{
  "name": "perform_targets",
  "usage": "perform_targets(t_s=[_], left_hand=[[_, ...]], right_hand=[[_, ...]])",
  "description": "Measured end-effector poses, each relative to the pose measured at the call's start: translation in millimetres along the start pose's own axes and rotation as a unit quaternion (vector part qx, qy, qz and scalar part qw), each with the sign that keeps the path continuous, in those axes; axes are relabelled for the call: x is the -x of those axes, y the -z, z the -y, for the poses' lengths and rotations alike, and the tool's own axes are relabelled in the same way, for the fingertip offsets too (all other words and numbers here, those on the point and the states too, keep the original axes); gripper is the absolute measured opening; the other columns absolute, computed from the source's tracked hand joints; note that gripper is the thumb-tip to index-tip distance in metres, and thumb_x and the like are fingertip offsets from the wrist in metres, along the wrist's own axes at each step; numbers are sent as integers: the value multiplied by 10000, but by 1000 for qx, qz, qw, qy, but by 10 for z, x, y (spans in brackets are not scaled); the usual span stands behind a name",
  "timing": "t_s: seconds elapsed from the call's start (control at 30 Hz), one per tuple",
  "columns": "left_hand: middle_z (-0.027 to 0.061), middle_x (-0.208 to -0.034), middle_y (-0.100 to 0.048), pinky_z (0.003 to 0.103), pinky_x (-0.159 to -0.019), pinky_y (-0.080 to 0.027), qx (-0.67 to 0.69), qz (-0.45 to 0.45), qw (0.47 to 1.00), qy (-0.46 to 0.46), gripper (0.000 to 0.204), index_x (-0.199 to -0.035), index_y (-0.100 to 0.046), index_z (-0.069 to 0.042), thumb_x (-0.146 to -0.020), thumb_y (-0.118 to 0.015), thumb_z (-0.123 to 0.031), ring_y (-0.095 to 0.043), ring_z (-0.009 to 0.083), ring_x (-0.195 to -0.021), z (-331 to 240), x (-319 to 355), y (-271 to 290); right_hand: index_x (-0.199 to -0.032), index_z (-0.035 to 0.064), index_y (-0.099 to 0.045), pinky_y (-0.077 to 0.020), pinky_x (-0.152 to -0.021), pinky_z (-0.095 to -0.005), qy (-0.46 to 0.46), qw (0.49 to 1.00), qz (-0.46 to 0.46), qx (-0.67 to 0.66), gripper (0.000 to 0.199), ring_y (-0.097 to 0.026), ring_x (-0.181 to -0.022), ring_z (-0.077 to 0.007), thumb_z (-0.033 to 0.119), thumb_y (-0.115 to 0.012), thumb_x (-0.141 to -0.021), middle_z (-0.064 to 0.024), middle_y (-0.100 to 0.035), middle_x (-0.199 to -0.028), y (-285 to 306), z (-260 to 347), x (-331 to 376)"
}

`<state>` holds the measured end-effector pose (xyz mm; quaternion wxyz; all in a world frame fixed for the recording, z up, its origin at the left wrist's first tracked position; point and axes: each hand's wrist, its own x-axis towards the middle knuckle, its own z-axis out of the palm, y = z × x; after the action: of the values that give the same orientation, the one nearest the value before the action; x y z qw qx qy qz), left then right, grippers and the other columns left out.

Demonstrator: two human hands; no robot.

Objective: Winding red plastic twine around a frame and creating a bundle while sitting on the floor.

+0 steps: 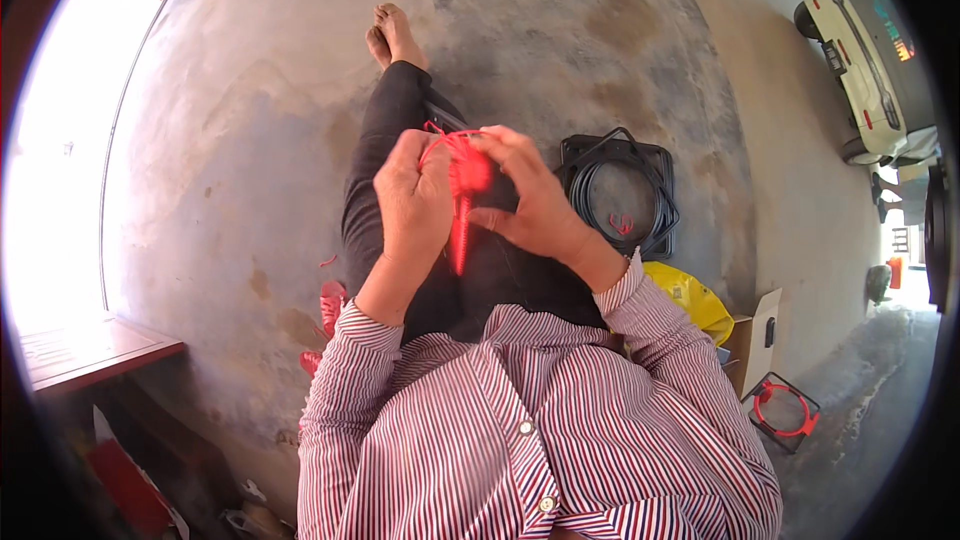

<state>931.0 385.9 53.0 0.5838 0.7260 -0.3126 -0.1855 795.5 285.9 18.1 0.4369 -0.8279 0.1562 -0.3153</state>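
Observation:
A bundle of bright red cord, blurred by motion, is up in front of my lap. From its underside hangs a narrow ridged red length, over my dark trousers. My left hand is closed on the bundle's left side, thumb on top. On the other side, my right hand curls its fingers at the upper edge, where a thin red strand runs to the fingertips. The right thumb stands apart, near the hanging length. Blur hides exactly how the right fingers pinch the strand.
Red material lies on the floor left of my lap. A coiled black hose rests on a black frame to the right. Nearby are a yellow bag, a cardboard box and a red ring in a frame. A car stands far right.

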Motion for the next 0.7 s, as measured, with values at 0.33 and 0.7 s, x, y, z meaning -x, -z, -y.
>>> perform_targets(t_s=[0.33,0.7], left_hand=[[-27,-667,-465,212,-446,-226,99,140,957,233,252,-782,-595,-60,-920,-512,-254,-362,48,-552,238,-123,-45],[170,-768,-647,243,-374,-206,191,241,861,406,109,-874,-531,-71,-773,-500,-97,-323,83,-372,667,-299,-113]], right_hand=[[-847,116,-428,-439,-788,-361,-92,754,-23,-650,236,-459,-440,-158,282,-595,-850,-12,-517,-573,1189,319,835],[-1039,-24,-570,-312,-399,-302,-467,742,-45,-479,292,-401,-373,-155,119,-540,-787,-43,-437,-508,1326,-485,2467]])
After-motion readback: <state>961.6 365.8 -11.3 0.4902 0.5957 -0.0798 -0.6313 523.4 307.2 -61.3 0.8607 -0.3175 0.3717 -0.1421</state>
